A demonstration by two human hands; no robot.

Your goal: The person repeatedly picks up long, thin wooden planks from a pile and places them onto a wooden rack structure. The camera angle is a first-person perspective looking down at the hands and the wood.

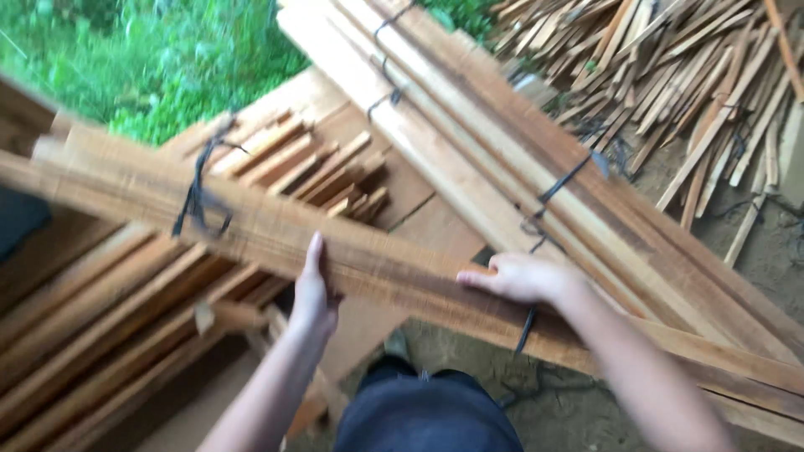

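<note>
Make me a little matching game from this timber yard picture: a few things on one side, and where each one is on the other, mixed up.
Things:
1. left hand
2. right hand
3. loose pile of sticks
4. green plants

Places:
A. top left corner
B. top right, on the ground
C. flat against the near edge of the tied bundle of planks
D. on top of that bundle, beside a black tie

Pairs: 1-C, 2-D, 3-B, 4-A
</note>
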